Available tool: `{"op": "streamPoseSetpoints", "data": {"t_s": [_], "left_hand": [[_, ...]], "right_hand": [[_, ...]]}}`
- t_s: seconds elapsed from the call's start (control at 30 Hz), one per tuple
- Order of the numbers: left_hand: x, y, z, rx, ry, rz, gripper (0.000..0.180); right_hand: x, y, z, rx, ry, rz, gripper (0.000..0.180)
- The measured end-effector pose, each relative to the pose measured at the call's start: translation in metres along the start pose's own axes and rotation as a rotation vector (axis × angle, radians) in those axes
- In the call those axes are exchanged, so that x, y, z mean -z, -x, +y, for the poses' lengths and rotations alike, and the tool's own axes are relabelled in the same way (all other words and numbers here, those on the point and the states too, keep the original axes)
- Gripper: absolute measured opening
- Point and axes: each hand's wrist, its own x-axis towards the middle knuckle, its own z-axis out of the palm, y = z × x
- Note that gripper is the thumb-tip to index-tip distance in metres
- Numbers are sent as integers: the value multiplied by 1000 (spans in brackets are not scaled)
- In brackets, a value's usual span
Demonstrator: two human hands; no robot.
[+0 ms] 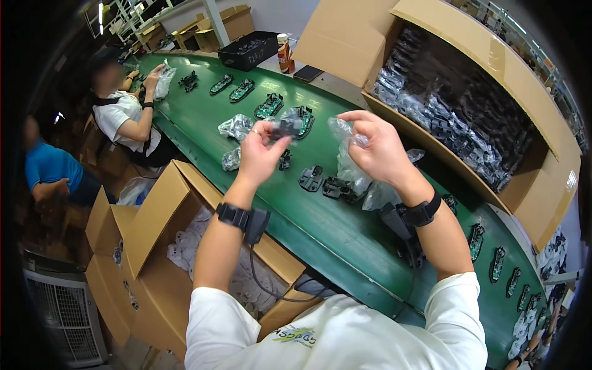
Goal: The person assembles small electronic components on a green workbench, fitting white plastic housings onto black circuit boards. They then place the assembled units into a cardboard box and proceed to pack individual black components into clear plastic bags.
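Note:
My left hand is closed on a small dark grey plastic part, blurred by motion, held above the green conveyor belt. To its right my right hand pinches a crumpled clear plastic bag, which hangs down toward the belt. Just beyond the left hand lie green circuit boards in black housings. Black plastic parts rest on the belt below and between my hands. Other crumpled clear bags lie beside the left hand. Straps with dark devices circle both wrists.
A large open carton of bagged dark parts stands along the far right side. Another open carton with pale bagged pieces sits at my left. Beyond the belt are a black bin and a bottle. A co-worker handles a bag at far left.

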Motion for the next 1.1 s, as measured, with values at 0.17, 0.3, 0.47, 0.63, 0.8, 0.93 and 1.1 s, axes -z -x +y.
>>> {"op": "streamPoseSetpoints", "data": {"t_s": [0.17,0.3,0.47,0.63,0.8,0.93,1.1], "left_hand": [[-21,37,41,24,553,-253,36],[-43,51,65,94,574,-87,55],[-63,56,60,58,255,28,38],[-43,53,81,523,468,111,23],[-43,53,76,552,482,207,39],[-43,54,73,660,609,197,45],[-26,47,63,595,438,191,49]], "right_hand": [[-17,0,-23,-24,-530,87,28],[-17,5,-29,-97,-326,15,23],[-20,14,-20,-336,-471,17,18],[-10,20,-8,-680,-1088,20,20],[-7,27,-18,-438,-1053,-133,38],[-32,22,-8,-46,-98,-89,32],[-30,1,-12,-232,92,-361,26]]}}
